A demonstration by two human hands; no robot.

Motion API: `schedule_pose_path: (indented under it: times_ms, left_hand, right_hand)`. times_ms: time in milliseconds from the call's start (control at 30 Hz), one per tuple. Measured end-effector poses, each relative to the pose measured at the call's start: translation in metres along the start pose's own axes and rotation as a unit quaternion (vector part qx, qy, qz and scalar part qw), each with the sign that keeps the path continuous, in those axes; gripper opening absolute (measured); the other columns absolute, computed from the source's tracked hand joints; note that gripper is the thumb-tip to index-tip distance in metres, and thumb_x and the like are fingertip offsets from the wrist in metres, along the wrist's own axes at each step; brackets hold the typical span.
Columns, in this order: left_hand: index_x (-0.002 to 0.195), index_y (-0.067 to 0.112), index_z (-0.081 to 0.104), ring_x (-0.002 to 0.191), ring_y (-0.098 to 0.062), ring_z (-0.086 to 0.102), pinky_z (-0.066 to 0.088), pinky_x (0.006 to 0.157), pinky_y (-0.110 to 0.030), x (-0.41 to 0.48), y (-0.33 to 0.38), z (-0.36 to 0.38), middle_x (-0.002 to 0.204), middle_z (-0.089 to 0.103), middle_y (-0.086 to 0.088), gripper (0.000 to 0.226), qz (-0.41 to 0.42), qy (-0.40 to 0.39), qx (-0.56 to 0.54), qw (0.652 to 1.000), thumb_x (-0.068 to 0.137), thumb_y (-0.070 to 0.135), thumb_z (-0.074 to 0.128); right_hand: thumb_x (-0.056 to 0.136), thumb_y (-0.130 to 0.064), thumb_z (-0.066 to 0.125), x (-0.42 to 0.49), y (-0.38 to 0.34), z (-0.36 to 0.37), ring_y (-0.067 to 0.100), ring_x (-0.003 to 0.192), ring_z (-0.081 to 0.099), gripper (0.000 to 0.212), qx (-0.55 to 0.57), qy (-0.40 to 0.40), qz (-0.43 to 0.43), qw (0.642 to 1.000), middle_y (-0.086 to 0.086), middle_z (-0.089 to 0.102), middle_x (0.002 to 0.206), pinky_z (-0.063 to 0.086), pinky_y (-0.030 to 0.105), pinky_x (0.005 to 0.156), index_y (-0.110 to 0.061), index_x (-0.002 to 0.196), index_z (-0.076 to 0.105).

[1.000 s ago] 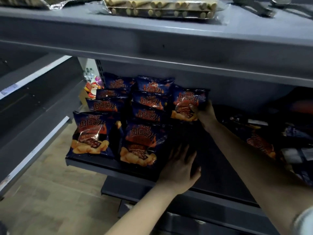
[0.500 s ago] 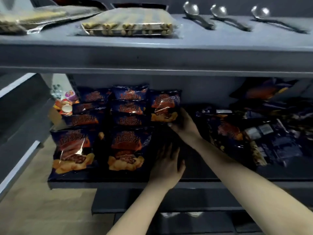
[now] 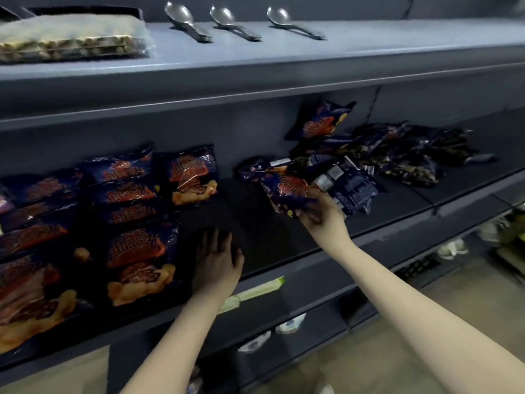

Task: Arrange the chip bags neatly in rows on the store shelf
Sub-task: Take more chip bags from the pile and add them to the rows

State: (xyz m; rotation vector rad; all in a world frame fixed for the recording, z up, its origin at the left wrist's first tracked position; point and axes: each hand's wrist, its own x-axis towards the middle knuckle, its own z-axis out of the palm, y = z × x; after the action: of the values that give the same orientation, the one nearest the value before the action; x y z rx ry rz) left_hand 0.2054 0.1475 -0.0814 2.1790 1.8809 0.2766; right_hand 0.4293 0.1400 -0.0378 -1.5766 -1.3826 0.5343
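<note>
Dark blue chip bags with orange print stand in rows (image 3: 133,194) on the left of the dark shelf (image 3: 255,223). One bag (image 3: 193,174) stands alone at the back, starting a third row. A loose heap of the same bags (image 3: 397,155) lies to the right. My right hand (image 3: 321,214) grips a chip bag (image 3: 287,189) at the heap's left edge. My left hand (image 3: 217,260) rests flat on the bare shelf beside the front bag (image 3: 139,257), fingers spread and holding nothing.
The upper shelf (image 3: 284,58) carries a clear pack of wafer rolls (image 3: 71,38) and three metal spoons (image 3: 227,24). A green price tag (image 3: 252,292) sits on the shelf's front edge. Shoes (image 3: 451,248) and small items lie on lower shelves and the floor.
My right hand let go of the bag at the back of the third row and moved right to grip a bag from the heap. The view swung right. My left hand stayed flat on the shelf.
</note>
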Motion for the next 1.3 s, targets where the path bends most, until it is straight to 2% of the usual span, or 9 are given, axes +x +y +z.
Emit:
schedule_pose_path:
  times_ms: [133, 367, 533, 667, 800, 933, 1133, 1200, 1300]
  left_hand:
    - [0.147, 0.024, 0.024, 0.144, -0.024, 0.009, 0.010, 0.117, -0.039, 0.002, 0.016, -0.007, 0.157, 0.012, -0.004, 0.052, 0.018, 0.042, -0.048, 0.998, 0.098, 0.039, 0.033]
    - [0.146, 0.014, 0.025, 0.133, -0.025, 0.038, 0.034, 0.106, -0.036, 0.047, 0.092, -0.003, 0.148, 0.036, -0.009, 0.064, -0.050, 0.072, -0.327, 0.941, 0.093, 0.041, 0.048]
    - [0.140, 0.011, 0.035, 0.123, -0.022, 0.049, 0.033, 0.086, -0.016, 0.082, 0.139, 0.007, 0.133, 0.052, -0.006, 0.060, -0.112, 0.099, -0.445, 0.883, 0.090, 0.035, 0.058]
    - [0.136, 0.017, 0.043, 0.119, -0.022, 0.052, 0.040, 0.095, -0.025, 0.095, 0.147, 0.019, 0.129, 0.056, -0.003, 0.065, -0.170, 0.108, -0.479, 0.855, 0.083, 0.047, 0.063]
    - [0.135, 0.011, 0.043, 0.113, -0.016, 0.053, 0.041, 0.083, -0.019, 0.088, 0.147, 0.019, 0.123, 0.055, 0.001, 0.062, -0.213, 0.122, -0.490, 0.837, 0.084, 0.039, 0.065]
    - [0.113, 0.016, 0.059, 0.101, -0.018, 0.062, 0.049, 0.090, -0.036, 0.072, 0.131, 0.013, 0.106, 0.065, 0.001, 0.040, -0.220, 0.135, -0.512, 0.820, 0.079, 0.034, 0.071]
    - [0.110, 0.027, 0.063, 0.103, -0.010, 0.062, 0.045, 0.096, -0.028, 0.035, 0.074, -0.045, 0.108, 0.067, 0.008, 0.040, -0.137, 0.031, -0.464, 0.875, 0.073, 0.024, 0.078]
    - [0.118, 0.029, 0.059, 0.109, -0.006, 0.058, 0.042, 0.100, -0.024, 0.018, 0.058, -0.068, 0.117, 0.063, 0.012, 0.055, -0.114, -0.021, -0.428, 0.896, 0.067, 0.032, 0.080]
    - [0.127, 0.032, 0.048, 0.099, 0.012, 0.050, 0.035, 0.080, 0.003, 0.003, 0.043, -0.098, 0.110, 0.053, 0.026, 0.061, -0.102, -0.019, -0.382, 0.918, 0.075, 0.020, 0.077]
  right_hand:
    - [0.083, -0.007, 0.066, 0.008, 0.012, -0.008, 0.027, 0.113, 0.056, 0.044, -0.028, 0.020, -0.035, 0.999, 0.010, 0.054, 0.122, 0.047, 0.039, 0.095, -0.008, 0.125, 0.051]
    - [0.095, -0.014, 0.049, 0.062, 0.010, -0.021, 0.021, 0.136, 0.029, 0.053, -0.114, -0.082, -0.076, 0.987, 0.007, 0.031, 0.148, 0.017, 0.012, 0.101, -0.009, 0.144, 0.031]
    - [0.099, -0.020, 0.039, 0.081, 0.023, -0.016, 0.023, 0.145, 0.009, 0.053, -0.170, -0.203, -0.105, 0.959, 0.006, 0.013, 0.157, 0.007, 0.025, 0.114, -0.013, 0.149, 0.022]
    - [0.096, -0.009, 0.036, 0.074, 0.040, -0.008, 0.016, 0.146, -0.004, 0.057, -0.170, -0.245, -0.130, 0.946, 0.003, 0.004, 0.159, 0.001, 0.028, 0.119, -0.013, 0.150, 0.018]
    - [0.085, 0.009, 0.041, 0.076, 0.037, -0.013, 0.018, 0.142, 0.022, 0.062, -0.079, -0.233, -0.128, 0.961, 0.004, 0.028, 0.153, 0.020, 0.017, 0.111, -0.015, 0.142, 0.037]
    - [0.086, 0.010, 0.041, 0.078, 0.026, -0.017, 0.015, 0.116, 0.054, 0.053, 0.022, -0.227, -0.120, 0.966, 0.000, 0.056, 0.126, 0.042, 0.020, 0.098, -0.013, 0.133, 0.048]
    - [0.090, -0.002, 0.054, 0.090, -0.004, -0.017, 0.006, 0.091, 0.059, 0.032, 0.067, -0.195, -0.168, 0.964, -0.005, 0.061, 0.106, 0.045, 0.006, 0.077, -0.011, 0.120, 0.061]
    - [0.090, -0.020, 0.061, 0.094, -0.018, -0.013, 0.002, 0.097, 0.057, 0.036, 0.057, -0.294, -0.137, 0.944, -0.011, 0.058, 0.108, 0.045, 0.010, 0.082, -0.018, 0.126, 0.056]
    - [0.079, -0.040, 0.064, 0.087, -0.034, -0.002, 0.002, 0.107, 0.058, 0.050, 0.092, -0.533, -0.042, 0.840, -0.016, 0.060, 0.116, 0.043, 0.012, 0.089, -0.027, 0.126, 0.051]
